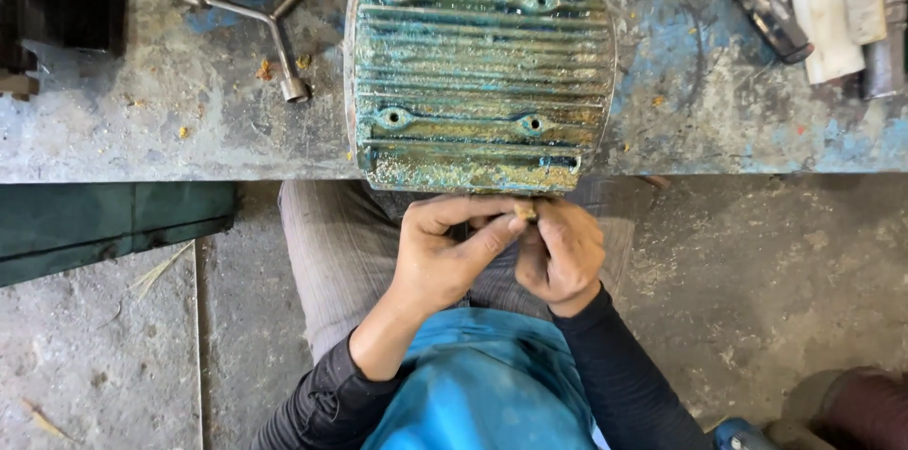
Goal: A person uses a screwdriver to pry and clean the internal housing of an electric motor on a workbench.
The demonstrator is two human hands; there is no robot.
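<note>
A large finned metal motor housing (pixel 478 62), teal and rust-coloured, lies on the worn workbench (pixel 142 129) and overhangs its front edge. Just below that edge my left hand (pixel 445 256) and my right hand (pixel 563 256) meet. Both pinch a small tan, dirty piece (pixel 524 212) between the fingertips, close under the housing's near end. What the piece is cannot be told. My dark sleeves and blue garment show below.
A three-armed metal socket wrench (pixel 274 25) lies on the bench to the left of the housing. A black-handled tool (pixel 771 20) and pale bars (pixel 823 6) lie at the back right. A dark green box (pixel 113 223) sits under the bench on the left, over a concrete floor.
</note>
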